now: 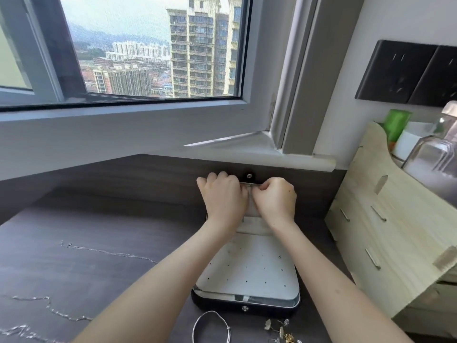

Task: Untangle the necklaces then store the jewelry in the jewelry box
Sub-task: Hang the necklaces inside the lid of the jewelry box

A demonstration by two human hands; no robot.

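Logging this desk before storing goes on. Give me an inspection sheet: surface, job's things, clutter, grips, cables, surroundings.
Surface: dark wood-grain table.
Job's things: jewelry box open, lid raised toward the back wall, the white lining that shows is bare; thin chains lie spread out on the left; bangle and earrings lie in front of the box.
Clutter: wooden organizer on the right, with a glass bottle and a green bottle beyond it.
Grips: left hand and right hand both curled at the lid's top edge; anything else pinched is hidden.
Cables: nothing seen.
Surroundings: window ahead; wall sockets upper right.
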